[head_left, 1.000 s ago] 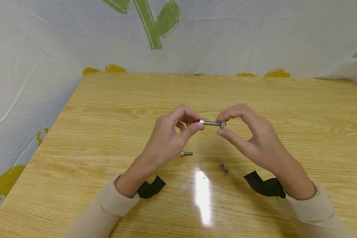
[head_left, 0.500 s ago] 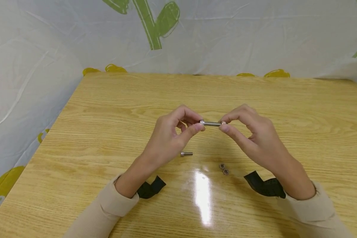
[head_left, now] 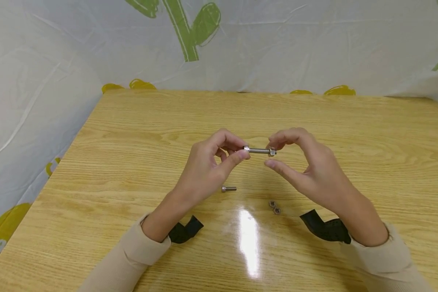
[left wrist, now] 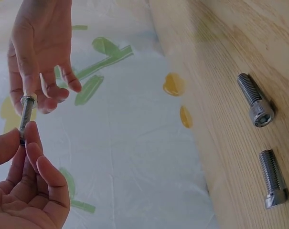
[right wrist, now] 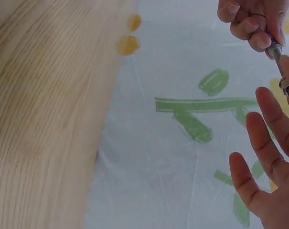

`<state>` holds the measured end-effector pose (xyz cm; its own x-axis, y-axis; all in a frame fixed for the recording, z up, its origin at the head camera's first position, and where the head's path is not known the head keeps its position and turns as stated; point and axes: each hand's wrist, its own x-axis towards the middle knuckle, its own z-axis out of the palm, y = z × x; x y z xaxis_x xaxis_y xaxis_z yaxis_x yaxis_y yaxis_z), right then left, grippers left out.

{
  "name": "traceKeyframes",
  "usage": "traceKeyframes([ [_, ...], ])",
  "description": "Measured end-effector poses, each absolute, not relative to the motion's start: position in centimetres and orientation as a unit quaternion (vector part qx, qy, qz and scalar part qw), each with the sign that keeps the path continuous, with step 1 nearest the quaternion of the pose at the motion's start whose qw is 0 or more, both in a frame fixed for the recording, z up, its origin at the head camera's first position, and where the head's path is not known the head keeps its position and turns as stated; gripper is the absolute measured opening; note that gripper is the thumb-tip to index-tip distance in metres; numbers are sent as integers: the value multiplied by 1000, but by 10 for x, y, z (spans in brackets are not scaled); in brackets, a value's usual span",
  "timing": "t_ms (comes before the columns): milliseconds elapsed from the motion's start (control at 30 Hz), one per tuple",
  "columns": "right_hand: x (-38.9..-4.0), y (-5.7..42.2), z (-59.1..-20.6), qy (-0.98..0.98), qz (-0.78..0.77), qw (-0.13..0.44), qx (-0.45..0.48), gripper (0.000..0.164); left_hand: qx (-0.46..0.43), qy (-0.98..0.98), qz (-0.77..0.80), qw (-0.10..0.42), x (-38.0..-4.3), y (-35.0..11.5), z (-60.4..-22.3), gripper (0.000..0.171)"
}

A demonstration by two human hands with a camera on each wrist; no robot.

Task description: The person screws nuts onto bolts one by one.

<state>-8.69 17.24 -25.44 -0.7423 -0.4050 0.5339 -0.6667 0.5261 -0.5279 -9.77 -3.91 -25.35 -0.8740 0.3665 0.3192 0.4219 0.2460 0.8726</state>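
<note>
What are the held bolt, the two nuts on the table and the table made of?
The bolt: metal, perhaps steel, because it's silvery and shiny. The two nuts: likely metal too, greyish, but too small to be sure. The table: wood or wood-look covering, with grain lines; glossy, since light gleams off it.

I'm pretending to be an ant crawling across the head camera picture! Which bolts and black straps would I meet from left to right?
Left black strap → loose bolt → held bolt, its head pinched by the left hand → right black strap.
</note>
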Motion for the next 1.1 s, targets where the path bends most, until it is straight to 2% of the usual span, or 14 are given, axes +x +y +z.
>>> traceKeyframes([
  [100,-88,172,-256,-844,378,194,328,31,-248,-788,-563,22,-98,-39,-254,10],
  [267,-89,172,-257,-839,379,205,332,43,-246,-791,-560,17,-99,-39,-254,10],
  [333,-89,172,-257,-840,380,204,329,43,-246,-791,-560,16,-99,-39,-254,10],
  [500,-87,171,-257,-854,374,185,311,21,-248,-790,-561,16,-99,-39,-254,11],
  [733,-86,169,-258,-874,373,150,273,4,-261,-787,-558,20,-97,-38,-253,11],
  [900,-86,168,-258,-879,375,142,259,20,-261,-788,-557,22,-97,-38,-253,11],
  [1033,-83,170,-255,-894,366,120,230,14,-258,-789,-556,23,-97,-38,-253,11],
  [1100,-83,171,-255,-892,366,123,235,26,-255,-790,-556,23,-97,-38,-253,11],
])
